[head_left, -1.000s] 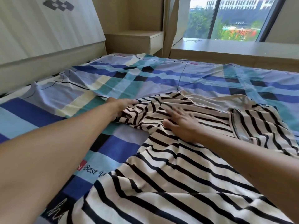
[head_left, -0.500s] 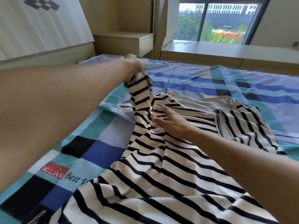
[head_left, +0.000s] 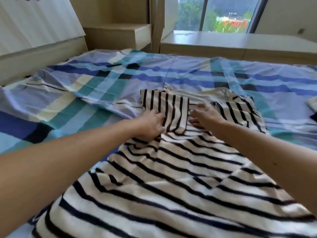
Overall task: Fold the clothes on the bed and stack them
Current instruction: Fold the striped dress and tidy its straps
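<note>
The sleeve (head_left: pixel 164 103), lifted a moment ago, now lies folded across the shirt (head_left: pixel 180 177) spread from mid-bed (head_left: pixel 188 74) to its near edge, left hand (head_left: pixel 152 124) and right hand (head_left: pixel 204 117) flat, apparently smoothing this first fold.

Single head-worn wide-angle view, looking forward and down from the near side of the bed (head_left: pixel 103 79) toward the window (head_left: pixel 226 16) at its far side, set close above both forearms (head_left: pixel 68 160), with the striped garment (head_left: pixel 171 186) filling the foreground.
</note>
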`<state>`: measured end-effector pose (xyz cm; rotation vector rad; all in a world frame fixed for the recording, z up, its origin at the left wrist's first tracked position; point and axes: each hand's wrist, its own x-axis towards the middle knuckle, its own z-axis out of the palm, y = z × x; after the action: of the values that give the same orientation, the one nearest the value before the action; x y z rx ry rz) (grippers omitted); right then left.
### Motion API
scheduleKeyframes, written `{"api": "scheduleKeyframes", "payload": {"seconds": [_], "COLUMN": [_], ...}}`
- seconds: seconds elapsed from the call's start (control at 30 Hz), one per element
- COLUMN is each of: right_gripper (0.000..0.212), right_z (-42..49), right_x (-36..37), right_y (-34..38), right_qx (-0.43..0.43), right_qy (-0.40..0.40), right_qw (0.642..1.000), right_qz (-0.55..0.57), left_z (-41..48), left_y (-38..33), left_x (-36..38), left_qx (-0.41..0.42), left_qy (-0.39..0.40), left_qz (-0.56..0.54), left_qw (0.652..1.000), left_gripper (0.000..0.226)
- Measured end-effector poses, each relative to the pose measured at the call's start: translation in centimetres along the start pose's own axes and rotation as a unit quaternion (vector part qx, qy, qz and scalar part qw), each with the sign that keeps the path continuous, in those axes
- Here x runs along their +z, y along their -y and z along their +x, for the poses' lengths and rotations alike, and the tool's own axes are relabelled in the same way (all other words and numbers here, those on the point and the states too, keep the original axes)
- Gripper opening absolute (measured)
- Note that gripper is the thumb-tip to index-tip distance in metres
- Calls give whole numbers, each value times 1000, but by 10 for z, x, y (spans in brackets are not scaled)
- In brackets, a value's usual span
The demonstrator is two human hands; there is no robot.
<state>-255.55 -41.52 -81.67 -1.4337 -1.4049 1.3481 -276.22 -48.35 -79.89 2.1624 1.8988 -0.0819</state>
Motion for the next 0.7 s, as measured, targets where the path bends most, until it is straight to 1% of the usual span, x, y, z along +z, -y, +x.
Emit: {"api": "scheduleKeyframes", "payload": {"seconds": [0.07, 0.1, 0.17, 0.2, 0.27, 0.33, 0.37, 0.43, 0.5, 0.57, 0.6, 0.7], "right_gripper": [61, 63, 64, 65, 66, 64, 62, 62, 72, 82, 82, 73], "right_z": [-22, -33, -78, -99, -142, -182, -200, -230, -251, -260, -262, -264], "right_x": [-7, -10, -26, -34, -51, -68, -76, -95, -114, -134, -145, -177], "right_y": [-1, 6, 1, -2, -9, -18, -23, -34, -41, -40, -38, -37], "right_qx": [-17, -48, -95, -121, -146, -138, -135, -134, -122, -95, -79, -38], "right_qy": [31, 51, 86, 100, 135, 184, 203, 226, 237, 213, 190, 88], "right_qw": [994, 982, 934, 911, 891, 877, 860, 830, 826, 842, 851, 867], "right_qz": [-101, -176, -333, -380, -408, -422, -449, -492, -497, -487, -483, -489], "left_z": [-23, -32, -67, -81, -111, -141, -154, -179, -205, -224, -231, -243], "left_y": [-8, -6, -7, -1, 14, 27, 30, 32, 23, 19, 18, 13], "left_x": [5, -1, 5, 6, 4, -1, -1, 0, 2, 5, 6, 5], "left_qx": [-20, -32, -82, -107, -160, -186, -187, -176, -152, -131, -124, -139], "left_qy": [-25, -46, -37, -31, 8, 47, 56, 96, 156, 197, 202, 185], "left_qz": [-31, -42, -72, -85, -106, -120, -149, -228, -294, -342, -365, -386], "left_qw": [999, 998, 993, 990, 981, 974, 969, 953, 930, 909, 900, 893], "left_gripper": [72, 77, 87, 92, 107, 123, 121, 102, 78, 58, 57, 76]}}
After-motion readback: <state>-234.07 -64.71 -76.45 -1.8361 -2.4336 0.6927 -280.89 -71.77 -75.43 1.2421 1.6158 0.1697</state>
